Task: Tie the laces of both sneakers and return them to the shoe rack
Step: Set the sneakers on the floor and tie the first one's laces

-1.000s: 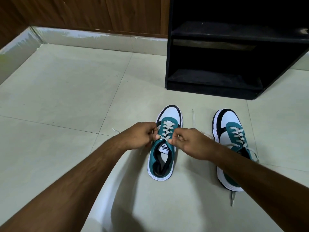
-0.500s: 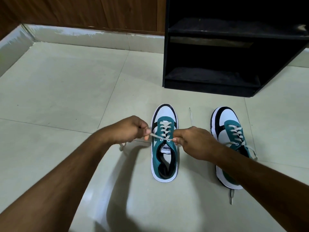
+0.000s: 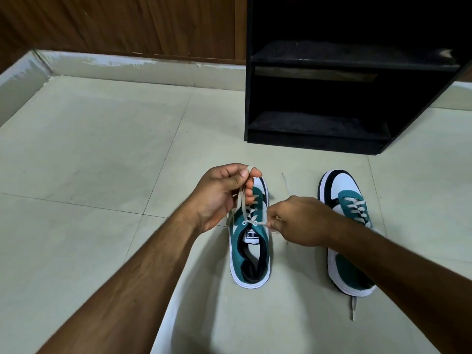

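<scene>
Raised since earlier: left hand, pinching a lace loop above the left sneaker, floor centre. Right hand pinches the other lace at 3 o'clock, keeping tension. Second sneaker untied; rack at 12 o'clock.

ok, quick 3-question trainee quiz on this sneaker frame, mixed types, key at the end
1. True or false: the shoe rack shelves hold shoes.
2. Which hand lifts a lace end above the left sneaker? A) left hand B) right hand
3. Fill in: the right sneaker laces lie ____ on the floor.

Key: 1 false; 2 A; 3 loose
</scene>
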